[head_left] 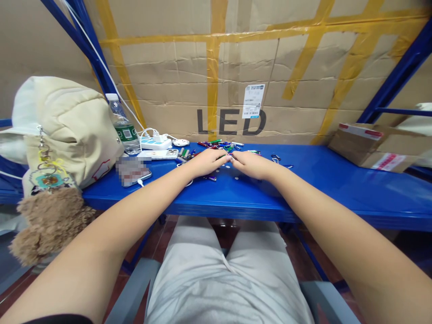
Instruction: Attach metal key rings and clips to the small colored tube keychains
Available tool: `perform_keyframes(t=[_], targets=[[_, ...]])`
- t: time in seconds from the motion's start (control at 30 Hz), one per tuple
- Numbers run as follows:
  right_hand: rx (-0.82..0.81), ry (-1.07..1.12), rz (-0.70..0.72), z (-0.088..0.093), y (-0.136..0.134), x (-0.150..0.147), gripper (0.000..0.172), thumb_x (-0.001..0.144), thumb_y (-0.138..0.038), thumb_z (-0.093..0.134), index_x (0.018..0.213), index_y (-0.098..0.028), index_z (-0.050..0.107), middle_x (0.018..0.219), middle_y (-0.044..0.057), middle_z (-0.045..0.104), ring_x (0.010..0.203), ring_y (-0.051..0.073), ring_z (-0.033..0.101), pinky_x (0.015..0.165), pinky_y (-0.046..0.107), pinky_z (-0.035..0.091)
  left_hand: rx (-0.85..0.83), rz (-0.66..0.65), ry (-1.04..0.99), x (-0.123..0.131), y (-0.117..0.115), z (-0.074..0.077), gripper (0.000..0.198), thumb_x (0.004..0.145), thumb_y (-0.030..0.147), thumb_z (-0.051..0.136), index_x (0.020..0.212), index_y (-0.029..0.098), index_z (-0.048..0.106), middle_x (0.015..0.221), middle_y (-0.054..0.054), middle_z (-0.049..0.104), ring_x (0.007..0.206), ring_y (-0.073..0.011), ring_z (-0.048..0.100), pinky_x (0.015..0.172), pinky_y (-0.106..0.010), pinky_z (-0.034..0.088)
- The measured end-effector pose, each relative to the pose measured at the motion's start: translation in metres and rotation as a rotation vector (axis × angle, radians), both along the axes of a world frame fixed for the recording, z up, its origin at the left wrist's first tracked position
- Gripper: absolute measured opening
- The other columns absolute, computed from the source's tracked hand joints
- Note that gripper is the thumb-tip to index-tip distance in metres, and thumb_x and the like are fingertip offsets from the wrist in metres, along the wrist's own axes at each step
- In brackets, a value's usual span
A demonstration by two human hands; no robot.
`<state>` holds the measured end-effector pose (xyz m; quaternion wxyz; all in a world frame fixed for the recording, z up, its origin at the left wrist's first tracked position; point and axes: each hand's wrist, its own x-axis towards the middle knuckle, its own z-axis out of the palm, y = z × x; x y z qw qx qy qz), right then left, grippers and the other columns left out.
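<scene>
A clear plastic water bottle (123,126) and a white power strip (155,143) sit at the left of the blue steel shelf (337,189). The left hand (205,163) and right hand (253,164) meet mid-shelf, their fingers (224,156) curled and nearly touching; whether they grip anything, I cannot tell. Small multicoloured metal cylinders (216,145) lie scattered just beyond them, tiny silver discs (227,172) just below. A brown cardboard box (378,148) sits far right.

Pretty bright, even light, with a soft glare on the right end of the blue bench (381,193) and faint shadows under the left hand (204,163) and right hand (253,164). Strong fisheye bend at the edges, plus a pixelated blur patch over the phone (133,171).
</scene>
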<state>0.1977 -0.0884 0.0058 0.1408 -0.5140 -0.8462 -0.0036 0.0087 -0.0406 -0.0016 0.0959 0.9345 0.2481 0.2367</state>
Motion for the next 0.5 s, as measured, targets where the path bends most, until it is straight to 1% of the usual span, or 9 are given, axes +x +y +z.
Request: perform_keyframes(t=[0.07,0.17,0.37,0.5], targets=[[0.007,0.042,0.002,-0.0008,0.0020,0.0005,0.020,0.094,-0.027,0.036,0.082,-0.020,0.050,0.092,0.010,0.065,0.078,0.020,0.056,0.071,0.031,0.041,0.014,0.007,-0.011,0.0002,-0.0001,0.0001,0.043,0.095,0.048,0.035,0.094,0.015,0.064,0.091,-0.007,0.067,0.086,-0.0196,0.060,0.081,-0.029,0.043],[0.019,0.078,-0.015,-0.0020,0.0046,0.0005,0.021,0.094,-0.027,0.035,0.080,-0.020,0.048,0.092,0.010,0.065,0.076,0.019,0.055,0.070,0.031,0.040,0.013,-0.006,-0.017,0.0008,-0.0019,0.0008,0.043,0.096,0.047,0.035,0.094,0.015,0.063,0.089,-0.007,0.067,0.087,-0.0200,0.060,0.081,-0.029,0.043],[0.051,0.019,-0.036,-0.0044,0.0057,-0.0017,0.021,0.094,-0.028,0.036,0.084,-0.019,0.051,0.090,0.010,0.065,0.074,0.020,0.054,0.068,0.031,0.039,0.029,-0.001,-0.029,0.0023,-0.0011,0.0002,0.040,0.096,0.044,0.036,0.090,0.014,0.062,0.088,-0.007,0.066,0.086,-0.0197,0.060,0.082,-0.029,0.043],[0.065,0.000,-0.040,-0.0043,0.0054,-0.0006,0.022,0.095,-0.029,0.035,0.085,-0.018,0.052,0.091,0.011,0.066,0.073,0.020,0.054,0.066,0.030,0.038,0.008,-0.004,-0.015,0.0025,0.0006,-0.0007,0.038,0.096,0.044,0.037,0.090,0.015,0.060,0.088,-0.007,0.065,0.088,-0.0201,0.059,0.082,-0.030,0.042]])
